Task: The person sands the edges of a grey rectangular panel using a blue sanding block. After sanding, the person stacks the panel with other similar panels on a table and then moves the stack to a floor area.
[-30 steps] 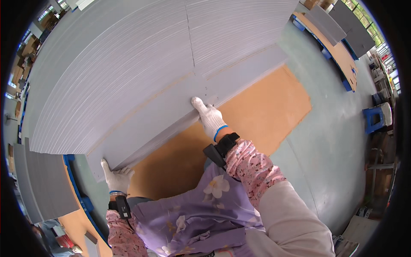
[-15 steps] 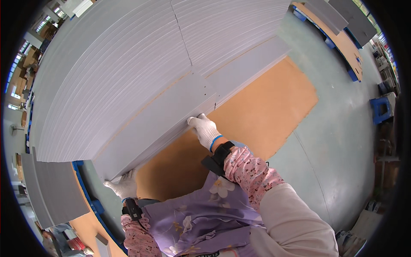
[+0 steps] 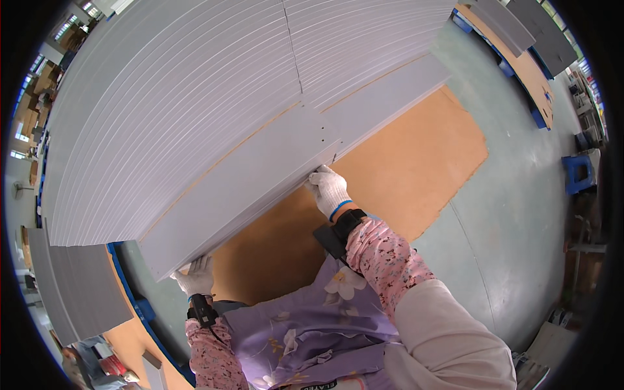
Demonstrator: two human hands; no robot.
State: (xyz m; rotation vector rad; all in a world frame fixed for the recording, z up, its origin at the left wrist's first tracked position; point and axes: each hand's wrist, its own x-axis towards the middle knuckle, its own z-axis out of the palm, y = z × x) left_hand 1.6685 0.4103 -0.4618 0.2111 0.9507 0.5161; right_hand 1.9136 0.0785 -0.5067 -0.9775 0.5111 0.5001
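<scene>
A long pale grey panel (image 3: 237, 185) lies at the near face of a big leaning stack of similar panels (image 3: 195, 97). Its near long edge runs slantwise from lower left to upper right. At its lower left corner, my left hand (image 3: 195, 277) in a white knit glove grips the edge, thumb at the corner and fingers partly hidden along the side. My right hand (image 3: 330, 190), gloved likewise, has its fingers curled on the same edge near the panel's other end. Small dark holes show in the panel close to that end. Beyond a seam, a second grey panel (image 3: 383, 88) continues the row.
A brown board (image 3: 416, 156) lies under the panels and reaches to the right. Darker grey panels (image 3: 84, 286) rest on a blue pallet (image 3: 146, 309) at left. Another loaded pallet (image 3: 510, 55) stands at far right, with a blue stool (image 3: 577, 174) nearer. Another person (image 3: 97, 364) is at lower left.
My right hand has shifted slightly right and down in the picture, its fingers still at the panel's edge. My left thumb has drawn in closer to the corner. The whole view has shifted a little.
</scene>
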